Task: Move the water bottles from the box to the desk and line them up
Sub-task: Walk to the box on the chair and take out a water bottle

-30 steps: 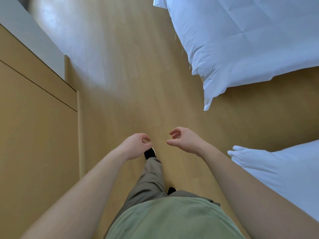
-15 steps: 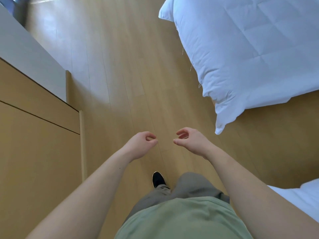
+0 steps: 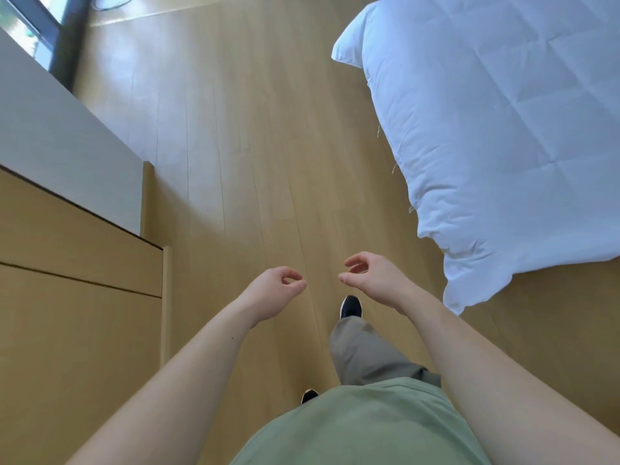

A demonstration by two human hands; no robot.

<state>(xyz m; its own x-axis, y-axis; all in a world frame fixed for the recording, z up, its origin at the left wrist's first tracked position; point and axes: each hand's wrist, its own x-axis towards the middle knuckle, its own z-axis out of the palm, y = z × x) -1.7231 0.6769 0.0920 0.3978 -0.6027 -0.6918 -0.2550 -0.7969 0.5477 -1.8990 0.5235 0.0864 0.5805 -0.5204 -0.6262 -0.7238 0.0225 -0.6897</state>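
Soft daylight enters from the window (image 3: 32, 35) at the top left corner and makes a pale glare on the wooden floor (image 3: 235, 135) just beside it, while the floor farther from the window looks warmer and darker. The white duvet (image 3: 496, 129), well apart from the window, has a bluish tone, and its folds carry only weak shadows. The wide lens bends straight lines near the edges, and the whole picture is a little soft.
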